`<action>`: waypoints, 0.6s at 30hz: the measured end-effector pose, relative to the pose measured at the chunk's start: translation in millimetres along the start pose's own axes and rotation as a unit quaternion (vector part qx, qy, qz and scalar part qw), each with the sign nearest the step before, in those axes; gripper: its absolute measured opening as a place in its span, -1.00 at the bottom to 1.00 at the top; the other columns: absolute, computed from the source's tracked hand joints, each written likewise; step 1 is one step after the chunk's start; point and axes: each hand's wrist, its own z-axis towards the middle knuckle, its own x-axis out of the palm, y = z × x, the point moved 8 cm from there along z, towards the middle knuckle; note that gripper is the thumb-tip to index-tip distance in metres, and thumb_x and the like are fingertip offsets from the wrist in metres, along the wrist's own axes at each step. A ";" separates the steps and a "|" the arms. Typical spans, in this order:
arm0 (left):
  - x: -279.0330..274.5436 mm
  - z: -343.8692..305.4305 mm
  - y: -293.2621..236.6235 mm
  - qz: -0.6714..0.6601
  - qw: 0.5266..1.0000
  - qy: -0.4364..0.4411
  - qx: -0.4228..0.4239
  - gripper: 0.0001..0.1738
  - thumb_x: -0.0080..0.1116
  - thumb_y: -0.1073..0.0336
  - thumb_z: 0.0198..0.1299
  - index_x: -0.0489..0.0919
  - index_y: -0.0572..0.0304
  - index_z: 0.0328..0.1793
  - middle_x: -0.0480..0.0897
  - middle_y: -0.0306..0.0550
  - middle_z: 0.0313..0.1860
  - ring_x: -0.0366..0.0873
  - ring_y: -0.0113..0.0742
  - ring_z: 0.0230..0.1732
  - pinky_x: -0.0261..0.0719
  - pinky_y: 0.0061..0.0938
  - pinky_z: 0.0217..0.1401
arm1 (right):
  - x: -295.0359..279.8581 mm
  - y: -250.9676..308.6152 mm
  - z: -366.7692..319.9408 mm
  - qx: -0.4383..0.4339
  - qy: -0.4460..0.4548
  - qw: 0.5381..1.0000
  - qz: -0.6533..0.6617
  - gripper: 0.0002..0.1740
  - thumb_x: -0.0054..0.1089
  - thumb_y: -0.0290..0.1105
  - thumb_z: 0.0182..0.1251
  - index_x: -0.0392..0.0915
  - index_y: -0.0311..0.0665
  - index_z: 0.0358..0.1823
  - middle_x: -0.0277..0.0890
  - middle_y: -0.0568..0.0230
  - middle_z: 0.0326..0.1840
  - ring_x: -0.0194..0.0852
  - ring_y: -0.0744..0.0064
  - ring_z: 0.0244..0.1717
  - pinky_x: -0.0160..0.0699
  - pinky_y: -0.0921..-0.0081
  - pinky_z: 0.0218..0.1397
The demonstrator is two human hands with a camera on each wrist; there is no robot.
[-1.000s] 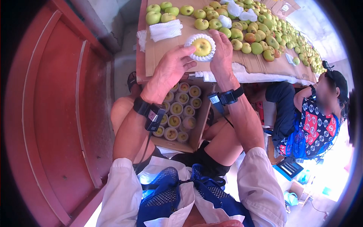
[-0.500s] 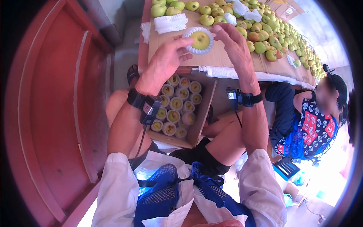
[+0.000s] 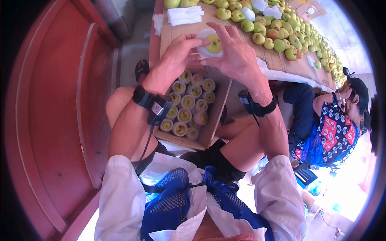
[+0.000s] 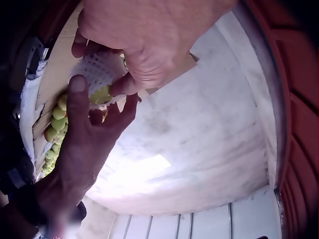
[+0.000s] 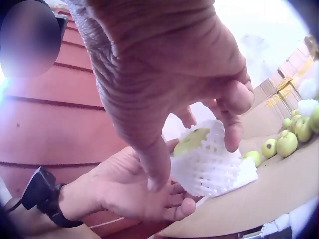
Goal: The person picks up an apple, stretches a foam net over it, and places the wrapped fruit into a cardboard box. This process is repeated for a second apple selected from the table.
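Note:
A green-yellow apple [image 3: 214, 43] in a white foam net sleeve [image 5: 207, 172] is held up over the near edge of the cardboard-covered table. My left hand [image 3: 177, 54] grips it from the left, its thumb on the apple near the sleeve's opening. On the other side, my right hand [image 3: 240, 56] spreads around the sleeve, thumb low and fingers high, with fingertips close to the net. In the right wrist view, the left palm and fingers lie beneath the sleeve. Below both hands, a cardboard box [image 3: 219, 114] holds rows of sleeved apples [image 3: 187, 101].
Loose apples [image 3: 277, 36] are heaped along the table, with flat white foam sleeves [image 3: 185, 15] at its left. A red panelled door [image 3: 52, 120] stands at the left. Another person [image 3: 329, 124] sits at the right.
The right hand first drew away to the right of the sleeved apple, then came back and spread around it. The left hand keeps its hold, and the apple has come slightly nearer.

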 end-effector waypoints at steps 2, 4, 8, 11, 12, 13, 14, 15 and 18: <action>0.2 -3.5 -1.1 0.017 1.000 0.002 0.013 -0.60 0.33 0.24 0.25 0.57 0.15 0.18 0.65 -0.23 -0.02 0.60 -0.46 -0.08 0.62 -0.45 0.00 | 6.1 0.1 -1.7 -0.010 0.004 1.000 -0.019 -0.08 0.51 -0.03 0.08 0.28 0.05 0.49 0.44 -0.01 0.28 0.65 -0.10 0.05 0.66 0.10 0.07; -6.7 -0.3 4.5 0.044 0.998 0.012 0.044 -0.56 0.33 0.15 0.21 0.58 0.18 0.15 0.62 -0.26 -0.11 0.60 -0.45 -0.28 0.72 -0.44 -0.16 | 11.4 1.3 -3.6 -0.007 0.022 0.999 -0.034 -0.04 0.55 -0.08 0.06 0.26 0.05 0.52 0.41 0.00 0.30 0.63 -0.07 0.08 0.64 0.12 0.10; -13.7 4.3 21.2 0.004 1.000 0.008 -0.010 -0.61 0.18 0.27 0.33 0.61 0.18 0.25 0.68 -0.15 0.10 0.60 -0.42 -0.08 0.56 -0.50 -0.06 | 8.7 14.4 -3.6 0.024 0.040 0.999 0.008 -0.29 0.56 -0.16 0.05 0.46 -0.16 0.23 0.56 -0.10 0.03 0.64 -0.20 -0.05 0.63 0.05 -0.03; -16.7 -2.1 28.7 0.055 0.998 0.026 -0.030 -0.61 0.20 0.23 0.32 0.62 0.15 0.24 0.67 -0.16 0.10 0.59 -0.41 -0.05 0.54 -0.48 0.02 | 18.9 12.4 -11.1 -0.019 0.010 1.000 -0.002 -0.35 0.52 -0.24 0.06 0.47 -0.17 0.20 0.57 -0.11 -0.01 0.63 -0.21 -0.05 0.62 0.07 -0.04; -16.5 -7.3 27.8 0.071 0.996 0.042 -0.038 -0.61 0.20 0.22 0.32 0.63 0.15 0.22 0.68 -0.17 0.08 0.58 -0.40 -0.04 0.54 -0.48 0.03 | 19.6 15.1 -14.7 -0.008 0.029 0.999 0.009 -0.39 0.46 -0.32 0.06 0.47 -0.19 0.19 0.58 -0.12 -0.03 0.62 -0.21 -0.04 0.61 0.06 -0.03; -14.9 -11.5 25.4 0.088 0.993 0.059 -0.045 -0.62 0.21 0.20 0.32 0.63 0.15 0.21 0.68 -0.17 0.07 0.58 -0.40 -0.03 0.53 -0.49 0.05 | 21.4 15.3 -16.5 -0.011 0.039 0.999 0.017 -0.39 0.45 -0.33 0.06 0.47 -0.19 0.19 0.58 -0.12 -0.03 0.62 -0.21 -0.03 0.61 0.06 -0.02; -13.1 -17.7 24.3 0.121 0.987 0.076 -0.070 -0.59 0.26 0.12 0.32 0.64 0.21 0.18 0.69 -0.17 0.07 0.57 -0.40 0.01 0.52 -0.49 0.05 | 23.8 14.4 -18.3 -0.015 0.050 0.998 0.022 -0.39 0.43 -0.34 0.05 0.47 -0.20 0.19 0.58 -0.13 -0.03 0.61 -0.21 -0.02 0.61 0.06 -0.01; -15.1 -24.8 22.1 0.160 0.982 0.064 -0.077 -0.54 0.29 0.08 0.30 0.63 0.23 0.19 0.69 -0.17 0.07 0.57 -0.40 0.02 0.52 -0.47 0.06 | 27.7 14.2 -21.0 -0.019 0.062 0.998 0.028 -0.39 0.42 -0.35 0.04 0.47 -0.21 0.18 0.57 -0.13 -0.03 0.61 -0.21 -0.01 0.60 0.06 0.00; -15.4 -40.0 8.7 0.240 0.966 0.057 -0.082 -0.39 0.38 -0.02 0.25 0.58 0.27 0.26 0.68 -0.15 0.08 0.58 -0.36 0.06 0.51 -0.42 0.12 | 49.6 8.6 -27.0 0.010 0.122 0.992 0.005 -0.37 0.44 -0.30 0.04 0.47 -0.22 0.20 0.57 -0.15 0.02 0.60 -0.20 0.06 0.59 0.08 0.10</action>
